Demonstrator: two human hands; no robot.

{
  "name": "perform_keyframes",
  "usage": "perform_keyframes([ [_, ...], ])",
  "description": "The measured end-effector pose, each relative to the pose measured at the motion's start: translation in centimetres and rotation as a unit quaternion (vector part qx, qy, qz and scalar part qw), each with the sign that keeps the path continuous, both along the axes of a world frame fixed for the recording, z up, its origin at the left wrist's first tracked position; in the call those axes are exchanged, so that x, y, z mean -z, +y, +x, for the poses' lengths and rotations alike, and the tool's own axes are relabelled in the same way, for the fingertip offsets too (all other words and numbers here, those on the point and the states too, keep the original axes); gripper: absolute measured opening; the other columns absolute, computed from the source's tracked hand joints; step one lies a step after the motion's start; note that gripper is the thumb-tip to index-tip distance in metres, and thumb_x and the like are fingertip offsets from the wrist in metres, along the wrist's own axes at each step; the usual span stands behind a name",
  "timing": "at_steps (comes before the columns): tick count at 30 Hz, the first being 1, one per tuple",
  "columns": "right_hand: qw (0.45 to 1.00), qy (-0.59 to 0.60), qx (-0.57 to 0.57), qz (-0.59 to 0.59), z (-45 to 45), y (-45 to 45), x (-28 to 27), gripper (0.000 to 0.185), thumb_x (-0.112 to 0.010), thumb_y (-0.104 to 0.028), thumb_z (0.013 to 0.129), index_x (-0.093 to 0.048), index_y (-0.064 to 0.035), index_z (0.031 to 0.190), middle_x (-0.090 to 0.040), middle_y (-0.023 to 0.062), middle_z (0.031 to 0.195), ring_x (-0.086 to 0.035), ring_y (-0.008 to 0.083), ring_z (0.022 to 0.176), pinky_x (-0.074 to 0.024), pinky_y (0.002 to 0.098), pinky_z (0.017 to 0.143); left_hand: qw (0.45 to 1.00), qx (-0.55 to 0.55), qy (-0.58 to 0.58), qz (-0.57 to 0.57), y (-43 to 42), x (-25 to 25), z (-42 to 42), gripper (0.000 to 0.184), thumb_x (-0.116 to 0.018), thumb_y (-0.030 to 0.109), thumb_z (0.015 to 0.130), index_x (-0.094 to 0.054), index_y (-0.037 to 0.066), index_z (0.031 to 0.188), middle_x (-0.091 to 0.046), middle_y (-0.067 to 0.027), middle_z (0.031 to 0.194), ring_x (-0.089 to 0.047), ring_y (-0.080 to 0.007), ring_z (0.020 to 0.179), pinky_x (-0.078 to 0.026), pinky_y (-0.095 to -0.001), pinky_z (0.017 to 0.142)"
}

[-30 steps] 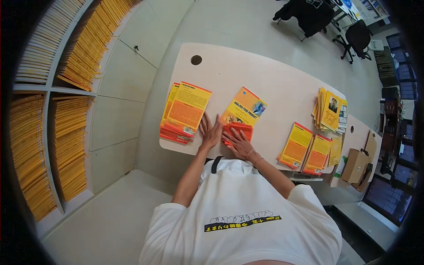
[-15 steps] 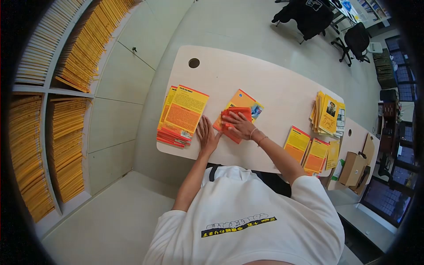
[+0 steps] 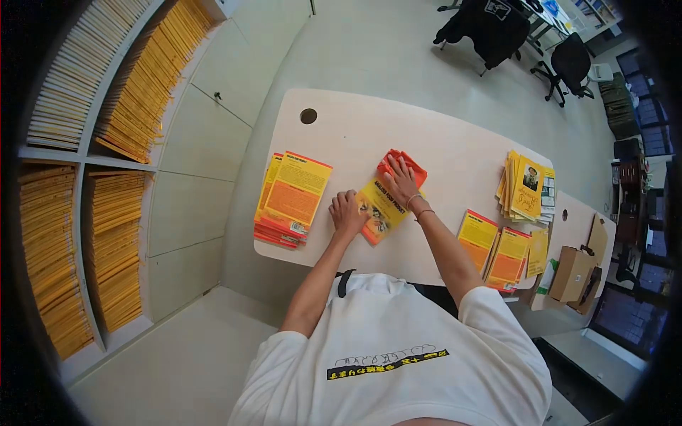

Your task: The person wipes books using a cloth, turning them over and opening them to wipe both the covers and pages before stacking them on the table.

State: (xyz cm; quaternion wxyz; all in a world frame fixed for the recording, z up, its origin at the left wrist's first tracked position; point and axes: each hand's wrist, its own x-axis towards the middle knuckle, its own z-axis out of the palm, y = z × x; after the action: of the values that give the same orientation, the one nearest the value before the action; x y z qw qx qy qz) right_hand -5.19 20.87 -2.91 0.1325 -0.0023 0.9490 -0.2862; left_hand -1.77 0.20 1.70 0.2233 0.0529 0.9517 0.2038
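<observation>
A book (image 3: 383,208) with a yellow and orange cover lies at an angle on the light table (image 3: 355,121). My right hand (image 3: 401,179) presses a crumpled red-orange cloth (image 3: 414,165) against the book's far end and covers part of it. At the book's left edge is my left hand (image 3: 347,213), its fingers bent and apart on the table and its thumb touching the cover. Left of that hand, a stack of yellow and orange books (image 3: 295,192) stands near the table's left end.
More yellow and orange books (image 3: 477,234) lie on the right, below a pile of yellow booklets (image 3: 527,188). A cardboard box (image 3: 572,273) sits on the adjoining table. Shelves of yellow-spined volumes (image 3: 117,248) and cabinets (image 3: 195,142) line the left. Office chairs (image 3: 570,64) stand beyond.
My right hand has slid the cloth away from me to the book's far end, uncovering the near cover. My left hand has moved slightly right and away from me, its fingers now bent.
</observation>
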Motion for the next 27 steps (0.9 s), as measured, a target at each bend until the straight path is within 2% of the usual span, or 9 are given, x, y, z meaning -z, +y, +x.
perform_keyframes([
  [4, 0.999, -0.006, 0.034, -0.028, 1.9, 0.0, -0.7, 0.051, -0.032, -0.037, 0.098, -0.04, -0.0152, 0.144, -0.018, -0.001, 0.158, -0.011, 0.0277, 0.146, -0.0093, 0.0495, 0.115, 0.993, 0.06, -0.059, 0.084, 0.7, 0.9, -1.5, 0.056, -0.073, 0.027, 0.074, -0.049, 0.002, 0.118, -0.053, -0.0189, 0.122, -0.053, -0.0361, 0.107, -0.043, -0.0447, 0.089],
  [6, 0.981, 0.166, -0.092, 0.042, 2.8, -0.8, -1.5, 0.046, -0.039, -0.032, 0.096, -0.048, -0.0121, 0.136, -0.035, 0.0032, 0.151, -0.024, 0.0271, 0.141, -0.0134, 0.0456, 0.115, 0.978, 0.11, -0.078, 0.158, 1.1, 2.1, -2.3, 0.045, -0.072, 0.026, 0.073, -0.055, 0.004, 0.109, -0.059, -0.017, 0.11, -0.059, -0.0337, 0.095, -0.047, -0.0403, 0.082],
  [7, 0.981, 0.167, -0.085, 0.045, 3.2, -1.3, -2.5, 0.046, -0.039, -0.032, 0.096, -0.048, -0.0121, 0.136, -0.035, 0.0032, 0.151, -0.024, 0.0271, 0.141, -0.0134, 0.0456, 0.115, 0.977, 0.118, -0.077, 0.158, 1.4, 1.4, -2.4, 0.045, -0.072, 0.026, 0.073, -0.055, 0.004, 0.109, -0.059, -0.017, 0.11, -0.059, -0.0337, 0.095, -0.047, -0.0403, 0.082],
  [11, 0.958, 0.271, -0.087, -0.01, 4.8, -2.9, -6.4, 0.035, -0.043, -0.026, 0.093, -0.057, -0.0091, 0.121, -0.054, 0.0055, 0.129, -0.042, 0.0256, 0.124, -0.0235, 0.04, 0.108, 0.928, 0.031, -0.072, 0.364, 1.7, -2.0, -1.6, 0.032, -0.071, 0.023, 0.075, -0.056, 0.005, 0.097, -0.057, -0.013, 0.089, -0.06, -0.0303, 0.077, -0.049, -0.0364, 0.073],
  [16, 0.952, 0.275, -0.091, 0.095, 5.3, 0.1, -7.3, 0.027, -0.043, -0.025, 0.093, -0.06, -0.0084, 0.105, -0.059, 0.0063, 0.106, -0.05, 0.0243, 0.103, -0.0293, 0.0363, 0.099, 0.932, 0.127, -0.022, 0.339, 1.4, -2.9, -0.3, 0.023, -0.067, 0.018, 0.08, -0.055, 0.005, 0.095, -0.056, -0.0095, 0.09, -0.058, -0.0284, 0.077, -0.048, -0.0368, 0.072],
  [18, 0.952, 0.282, -0.08, 0.09, 5.1, 2.0, -6.7, 0.022, -0.044, -0.027, 0.093, -0.058, -0.0103, 0.093, -0.059, 0.006, 0.095, -0.05, 0.0231, 0.091, -0.0309, 0.0368, 0.093, 0.931, 0.146, -0.026, 0.335, 0.6, -3.3, 0.1, 0.022, -0.066, 0.017, 0.08, -0.055, 0.005, 0.095, -0.056, -0.0091, 0.09, -0.058, -0.0282, 0.076, -0.047, -0.0367, 0.071],
  [22, 0.949, 0.303, -0.052, 0.076, 4.9, 3.8, -5.6, 0.019, -0.042, -0.024, 0.093, -0.055, -0.0111, 0.087, -0.056, 0.0068, 0.087, -0.048, 0.0221, 0.083, -0.0298, 0.0381, 0.091, 0.929, 0.185, -0.032, 0.319, -1.4, -3.8, 0.1, 0.018, -0.064, 0.014, 0.082, -0.055, 0.005, 0.094, -0.056, -0.0078, 0.09, -0.057, -0.0278, 0.075, -0.046, -0.0365, 0.07],
  [26, 0.964, 0.204, 0.163, -0.043, 4.0, 1.5, -6.9, 0.029, -0.039, -0.028, 0.095, -0.056, -0.0073, 0.084, -0.059, 0.0103, 0.08, -0.05, 0.0266, 0.076, -0.0358, 0.04, 0.084, 0.935, 0.159, -0.032, 0.317, -1.4, -3.8, 0.5, 0.02, -0.065, 0.015, 0.082, -0.053, 0.005, 0.094, -0.055, -0.0074, 0.089, -0.056, -0.0258, 0.075, -0.046, -0.0354, 0.069],
  [27, 0.964, 0.204, 0.164, -0.042, 3.9, 1.3, -7.5, 0.029, -0.039, -0.028, 0.095, -0.056, -0.0073, 0.084, -0.059, 0.0103, 0.08, -0.05, 0.0266, 0.076, -0.0358, 0.04, 0.084, 0.934, 0.16, -0.033, 0.317, -1.4, -3.7, 0.7, 0.02, -0.065, 0.015, 0.082, -0.053, 0.005, 0.094, -0.055, -0.0074, 0.089, -0.056, -0.0258, 0.075, -0.046, -0.0354, 0.069],
])
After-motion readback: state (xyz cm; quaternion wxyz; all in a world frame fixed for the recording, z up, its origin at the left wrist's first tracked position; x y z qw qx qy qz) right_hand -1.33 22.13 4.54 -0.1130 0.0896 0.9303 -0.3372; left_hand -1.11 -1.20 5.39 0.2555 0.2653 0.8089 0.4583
